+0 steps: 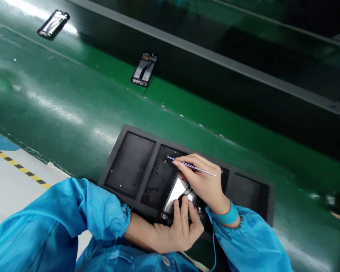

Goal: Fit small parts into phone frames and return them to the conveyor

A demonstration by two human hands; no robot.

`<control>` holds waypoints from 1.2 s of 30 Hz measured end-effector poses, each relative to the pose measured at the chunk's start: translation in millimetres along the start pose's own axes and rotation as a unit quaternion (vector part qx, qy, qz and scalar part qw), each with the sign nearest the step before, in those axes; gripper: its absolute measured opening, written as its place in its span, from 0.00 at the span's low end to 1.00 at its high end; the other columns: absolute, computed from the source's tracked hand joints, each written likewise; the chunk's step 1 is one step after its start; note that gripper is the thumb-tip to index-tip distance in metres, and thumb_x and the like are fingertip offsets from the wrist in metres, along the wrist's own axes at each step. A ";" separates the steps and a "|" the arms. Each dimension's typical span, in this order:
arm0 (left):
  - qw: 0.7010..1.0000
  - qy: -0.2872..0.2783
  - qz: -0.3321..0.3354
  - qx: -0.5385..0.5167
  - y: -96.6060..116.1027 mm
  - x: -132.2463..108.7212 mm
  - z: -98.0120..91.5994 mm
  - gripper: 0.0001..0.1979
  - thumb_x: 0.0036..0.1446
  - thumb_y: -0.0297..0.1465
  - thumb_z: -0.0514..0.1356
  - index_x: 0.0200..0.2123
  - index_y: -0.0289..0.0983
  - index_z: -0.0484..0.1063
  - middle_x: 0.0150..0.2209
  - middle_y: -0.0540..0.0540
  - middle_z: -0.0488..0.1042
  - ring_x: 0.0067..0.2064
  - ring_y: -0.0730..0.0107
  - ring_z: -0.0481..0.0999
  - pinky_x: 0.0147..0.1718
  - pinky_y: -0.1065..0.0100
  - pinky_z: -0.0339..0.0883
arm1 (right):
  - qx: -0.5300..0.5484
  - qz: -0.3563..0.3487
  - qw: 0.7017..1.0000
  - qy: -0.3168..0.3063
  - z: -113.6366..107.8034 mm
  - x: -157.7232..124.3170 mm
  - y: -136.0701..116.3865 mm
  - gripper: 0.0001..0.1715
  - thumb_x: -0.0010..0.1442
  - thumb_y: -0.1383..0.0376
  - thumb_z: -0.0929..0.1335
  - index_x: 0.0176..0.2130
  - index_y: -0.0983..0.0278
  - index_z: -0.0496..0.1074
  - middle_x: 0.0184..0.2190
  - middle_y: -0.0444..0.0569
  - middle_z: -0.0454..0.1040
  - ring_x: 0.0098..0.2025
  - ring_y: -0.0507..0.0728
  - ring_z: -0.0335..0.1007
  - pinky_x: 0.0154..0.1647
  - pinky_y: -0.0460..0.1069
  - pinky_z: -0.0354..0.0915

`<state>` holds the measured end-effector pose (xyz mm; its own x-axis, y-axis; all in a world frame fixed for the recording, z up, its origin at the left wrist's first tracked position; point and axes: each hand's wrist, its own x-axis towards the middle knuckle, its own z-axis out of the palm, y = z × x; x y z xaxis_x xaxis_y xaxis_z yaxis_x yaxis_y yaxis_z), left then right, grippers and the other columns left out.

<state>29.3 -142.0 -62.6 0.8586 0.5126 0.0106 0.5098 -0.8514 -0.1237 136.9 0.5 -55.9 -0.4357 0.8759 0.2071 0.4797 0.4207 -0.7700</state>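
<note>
Currently your right hand (pixel 200 181) grips slim tweezers (pixel 191 166); your left hand (pixel 172 232) clasps an opened smartphone (pixel 177 194) in the black foam tray's (pixel 110 177) second compartment. Beyond the tray, a phone (pixel 144 69) and another phone (pixel 53 24) lie on the green table (pixel 59 113).

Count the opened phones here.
3: far phone, middle phone on the green bench; near phone in the black tray, under the left hand and right hand. More may be hidden.
</note>
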 end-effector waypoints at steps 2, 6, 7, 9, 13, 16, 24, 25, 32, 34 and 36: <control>1.000 0.009 -0.006 -0.002 -1.0 -0.7 -0.5 0.15 0.68 0.25 0.56 0.57 0.33 0.71 0.59 0.37 0.74 0.56 0.51 0.76 0.49 0.62 0.79 | 0.002 0.006 1.000 -0.005 0.1 0.6 -0.2 0.04 0.65 0.63 0.72 0.37 0.60 0.79 0.30 0.46 0.79 0.28 0.54 0.73 0.31 0.49 0.69; 1.000 -0.009 -0.007 -0.004 -1.0 -1.5 -5.1 0.17 0.68 0.26 0.58 0.59 0.36 0.70 0.60 0.37 0.73 0.58 0.50 0.75 0.49 0.60 0.79 | 0.022 0.026 0.999 0.008 -2.9 2.6 -1.4 0.05 0.64 0.62 0.72 0.36 0.60 0.79 0.31 0.47 0.79 0.30 0.55 0.74 0.32 0.50 0.69; 1.000 -0.018 -0.009 -0.003 -1.2 -1.3 -6.8 0.17 0.67 0.27 0.59 0.59 0.38 0.70 0.59 0.39 0.73 0.57 0.49 0.75 0.48 0.58 0.80 | 0.027 0.035 0.999 0.021 -5.0 3.0 -1.9 0.05 0.64 0.62 0.72 0.35 0.60 0.78 0.31 0.47 0.79 0.29 0.55 0.73 0.31 0.50 0.69; 1.000 -0.024 -0.014 0.007 -2.6 -1.0 -10.2 0.17 0.68 0.29 0.59 0.59 0.40 0.70 0.58 0.40 0.74 0.57 0.49 0.76 0.46 0.56 0.81 | 0.035 0.053 0.997 0.053 -11.6 3.5 -2.6 0.05 0.63 0.62 0.72 0.34 0.60 0.78 0.30 0.46 0.78 0.29 0.54 0.72 0.31 0.50 0.68; 0.997 0.028 -0.009 0.066 -9.9 -0.8 -13.2 0.15 0.71 0.29 0.54 0.56 0.30 0.72 0.55 0.34 0.76 0.53 0.51 0.79 0.46 0.62 0.81 | 0.102 0.105 0.985 0.089 -32.9 3.0 -3.0 0.09 0.63 0.59 0.72 0.32 0.60 0.75 0.28 0.46 0.75 0.28 0.54 0.70 0.28 0.49 0.67; 0.993 0.064 -0.013 0.095 -12.7 0.7 -11.3 0.16 0.72 0.29 0.53 0.55 0.25 0.72 0.52 0.31 0.77 0.50 0.50 0.82 0.43 0.62 0.81 | 0.154 0.125 0.978 0.060 -50.3 3.1 -2.3 0.12 0.63 0.56 0.71 0.31 0.61 0.74 0.28 0.45 0.73 0.25 0.52 0.66 0.25 0.48 0.63; 0.990 0.078 -0.053 0.106 -1.8 4.0 -5.5 0.24 0.72 0.40 0.53 0.54 0.22 0.73 0.49 0.26 0.78 0.48 0.42 0.81 0.40 0.55 0.82 | 0.081 0.116 0.989 -0.031 -64.0 6.6 -2.2 0.09 0.63 0.61 0.67 0.32 0.62 0.73 0.24 0.45 0.72 0.23 0.52 0.62 0.22 0.47 0.57; 0.989 0.081 -0.056 0.107 -0.9 3.6 -5.1 0.26 0.72 0.42 0.54 0.55 0.22 0.72 0.50 0.25 0.77 0.49 0.40 0.81 0.40 0.55 0.82 | 0.076 0.117 0.990 -0.029 -62.7 6.5 -1.5 0.08 0.62 0.62 0.67 0.32 0.62 0.73 0.24 0.44 0.72 0.23 0.52 0.62 0.22 0.47 0.56; 0.995 0.069 -0.067 0.040 3.5 1.7 2.8 0.31 0.67 0.45 0.60 0.58 0.21 0.69 0.54 0.21 0.74 0.54 0.33 0.77 0.44 0.49 0.81 | 0.081 0.125 0.988 -0.028 -54.4 4.3 7.5 0.07 0.61 0.63 0.67 0.32 0.62 0.73 0.25 0.44 0.72 0.25 0.51 0.62 0.23 0.46 0.56; 0.992 0.077 -0.073 0.065 3.8 2.8 3.9 0.30 0.68 0.46 0.58 0.58 0.23 0.71 0.53 0.23 0.75 0.53 0.34 0.78 0.43 0.50 0.81 | 0.088 0.134 0.987 -0.028 -53.9 4.0 8.4 0.06 0.60 0.64 0.68 0.31 0.62 0.73 0.24 0.43 0.72 0.24 0.51 0.62 0.23 0.46 0.56; 0.986 0.093 -0.083 0.115 4.2 4.0 2.7 0.30 0.69 0.46 0.55 0.56 0.23 0.72 0.50 0.25 0.77 0.51 0.37 0.80 0.42 0.52 0.81 | 0.098 0.146 0.984 -0.030 -54.0 3.9 8.2 0.05 0.59 0.65 0.68 0.31 0.62 0.73 0.23 0.42 0.72 0.23 0.51 0.62 0.22 0.45 0.57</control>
<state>34.7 -143.2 -65.7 0.7708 0.5950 0.2277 0.6361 -0.6992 -0.3264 180.3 20.1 -28.9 -0.3486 0.9345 -0.0715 0.4382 0.0950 -0.8938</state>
